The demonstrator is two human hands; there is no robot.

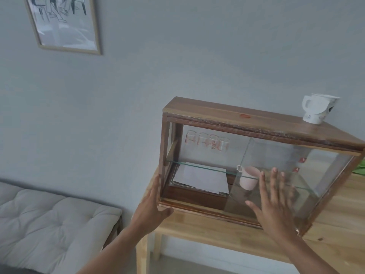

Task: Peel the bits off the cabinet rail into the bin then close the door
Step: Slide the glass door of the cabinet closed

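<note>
Your right hand (276, 204) flat on glass door (286, 175), fingers apart; door's open gap lies left, toward cabinet (237, 115) left post. Left hand (152, 210) open, braces that post.

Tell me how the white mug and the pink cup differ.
The white mug stands upright on top of the cabinet, in the open; the pink cup sits inside, behind glass, tilted. The white mug shows a handle and dark markings; the pink cup looks plain, with no handle visible. Neither is being touched.
</note>
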